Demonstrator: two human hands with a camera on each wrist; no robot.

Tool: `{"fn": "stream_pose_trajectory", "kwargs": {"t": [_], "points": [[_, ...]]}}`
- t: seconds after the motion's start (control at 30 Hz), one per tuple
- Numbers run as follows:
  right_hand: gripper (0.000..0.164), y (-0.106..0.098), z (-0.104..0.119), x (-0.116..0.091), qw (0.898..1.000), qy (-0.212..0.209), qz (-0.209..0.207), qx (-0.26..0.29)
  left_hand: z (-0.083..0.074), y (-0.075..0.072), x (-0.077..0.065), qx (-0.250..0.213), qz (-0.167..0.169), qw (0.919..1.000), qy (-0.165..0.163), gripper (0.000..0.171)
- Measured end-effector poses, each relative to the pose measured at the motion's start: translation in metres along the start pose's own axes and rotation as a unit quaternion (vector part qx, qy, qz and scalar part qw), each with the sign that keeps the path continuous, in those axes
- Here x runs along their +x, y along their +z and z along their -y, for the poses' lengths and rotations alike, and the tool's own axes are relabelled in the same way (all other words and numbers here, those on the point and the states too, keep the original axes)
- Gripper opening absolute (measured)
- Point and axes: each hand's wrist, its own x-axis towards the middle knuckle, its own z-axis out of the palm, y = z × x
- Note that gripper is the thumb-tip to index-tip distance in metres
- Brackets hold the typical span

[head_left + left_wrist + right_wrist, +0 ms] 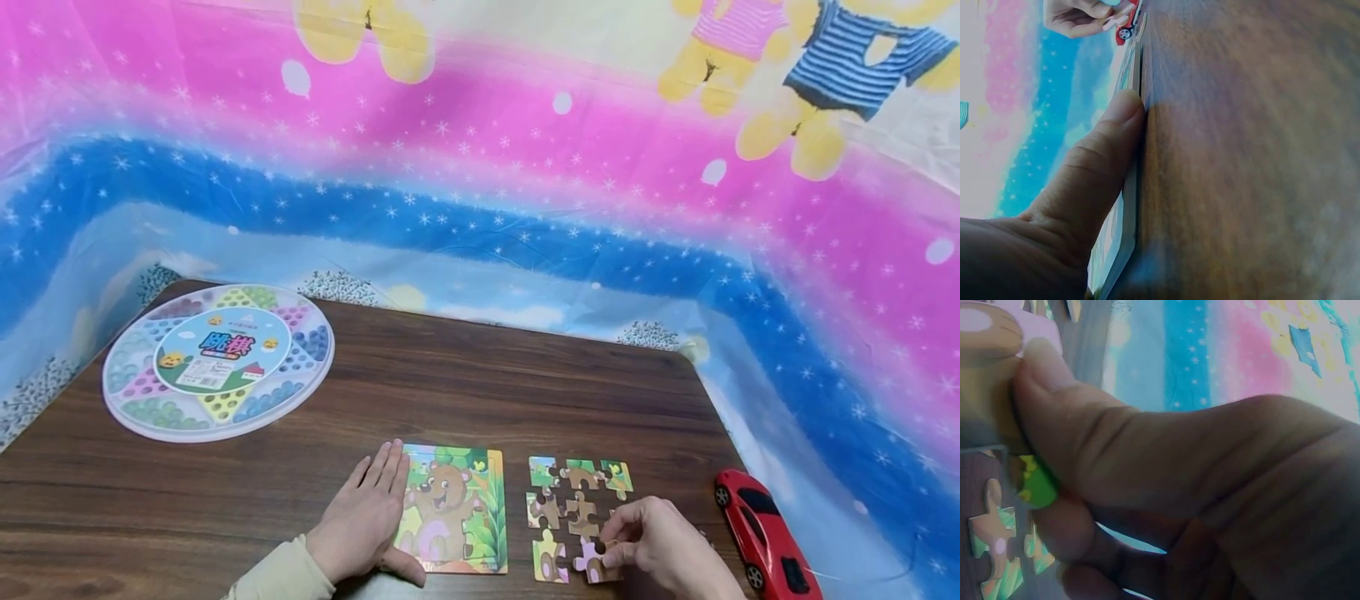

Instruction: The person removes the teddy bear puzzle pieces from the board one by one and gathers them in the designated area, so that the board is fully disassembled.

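A bear picture puzzle board (487, 500) lies flat on the table. My left hand (363, 508) rests along its left side with the fingers straight, and in the left wrist view the thumb (1107, 134) touches the board's edge. To the right of the board, my right hand (663, 546) pinches a brown and pink puzzle piece (988, 381) between thumb and fingers. Loose jigsaw pieces (581, 508) are laid out in rows beside that hand, which hides some of them. A yellow-green piece (550, 554) lies in the row nearest me.
A round Chinese checkers set (225, 342) with a clear cover sits at the far left of the wooden table (480, 375). At the right edge stands a red toy car (765, 533). A patterned cloth (480, 183) hangs behind the table.
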Motion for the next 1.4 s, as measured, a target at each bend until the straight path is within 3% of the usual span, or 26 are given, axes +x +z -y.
{"fn": "stream_pose_trajectory", "kwargs": {"t": [0.4,0.73,1.03,1.4], "points": [[0.019,0.008,-0.005,0.004,0.997,-0.002,-0.014,-0.074,0.0,-0.001,0.0,-0.007,0.007,0.9999,-0.005,0.135],[0.03,0.013,-0.004,0.011,0.992,0.072,-0.03,-0.101,-0.001,0.0,0.0,0.003,0.002,1.0,-0.003,0.136],[0.037,0.013,-0.003,0.014,0.985,0.112,-0.021,-0.129,0.0,0.0,0.0,-0.001,0.003,1.0,-0.004,0.136],[0.037,0.013,-0.003,0.015,0.984,0.114,-0.011,-0.137,0.0,0.001,0.0,0.003,-0.007,1.0,0.003,0.135]]}}
